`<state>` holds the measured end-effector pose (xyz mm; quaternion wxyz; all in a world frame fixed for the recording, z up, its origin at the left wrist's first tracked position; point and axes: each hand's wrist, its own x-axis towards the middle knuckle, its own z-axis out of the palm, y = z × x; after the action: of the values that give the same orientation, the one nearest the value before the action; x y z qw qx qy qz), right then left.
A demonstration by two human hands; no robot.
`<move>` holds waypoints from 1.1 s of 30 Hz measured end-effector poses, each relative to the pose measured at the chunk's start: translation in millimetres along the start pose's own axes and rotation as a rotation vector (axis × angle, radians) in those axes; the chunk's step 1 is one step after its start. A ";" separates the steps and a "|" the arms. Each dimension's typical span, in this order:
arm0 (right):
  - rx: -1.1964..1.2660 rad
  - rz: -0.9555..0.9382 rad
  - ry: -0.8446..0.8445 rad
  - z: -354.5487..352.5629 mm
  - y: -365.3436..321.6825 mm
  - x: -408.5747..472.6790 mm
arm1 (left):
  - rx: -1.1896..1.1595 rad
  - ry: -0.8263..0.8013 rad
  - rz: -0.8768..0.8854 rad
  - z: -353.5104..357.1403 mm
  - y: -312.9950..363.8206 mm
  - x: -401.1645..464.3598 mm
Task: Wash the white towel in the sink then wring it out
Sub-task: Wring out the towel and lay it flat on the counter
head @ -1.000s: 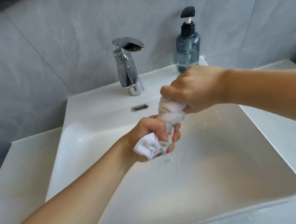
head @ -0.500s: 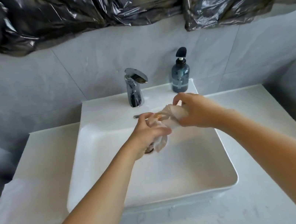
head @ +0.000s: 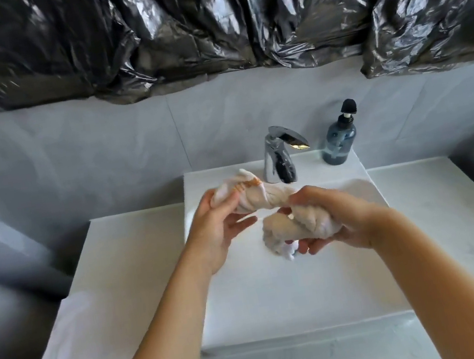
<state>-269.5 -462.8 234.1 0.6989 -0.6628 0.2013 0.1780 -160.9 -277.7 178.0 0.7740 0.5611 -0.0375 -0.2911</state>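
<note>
Over sink (head: 296,309): both hands grip twisted towel (head: 267,202).

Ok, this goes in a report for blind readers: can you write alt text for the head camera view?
Two bare hands hold a twisted white towel above a white sink, the left hand gripping one end and the right hand the other. Behind stand a chrome tap and a blue soap bottle.
</note>
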 end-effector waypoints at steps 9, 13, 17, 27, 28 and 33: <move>-0.184 -0.081 -0.298 135.1 -85.0 69.1 | 0.049 0.156 0.209 -123.1 117.9 -1.6; -0.306 -0.002 -0.223 180.5 -58.2 124.4 | 0.076 0.222 0.231 -177.3 124.4 -0.7; -0.326 -0.032 -0.079 213.3 -31.3 165.5 | 0.199 0.252 0.095 -220.7 92.9 5.5; -0.347 -0.182 0.123 237.2 -19.8 213.1 | 0.177 0.172 -0.029 -269.6 41.9 30.3; -0.338 -0.185 0.152 236.6 -18.8 216.9 | 0.147 0.156 -0.047 -271.4 37.8 31.5; -0.326 -0.158 0.245 234.3 -10.1 235.9 | 0.363 0.176 -0.139 -272.7 18.9 39.8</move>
<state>-51.8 -233.8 130.2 0.5646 -0.7974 0.2009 0.0708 -15.3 -62.6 83.9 0.6385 0.7159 0.0172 -0.2818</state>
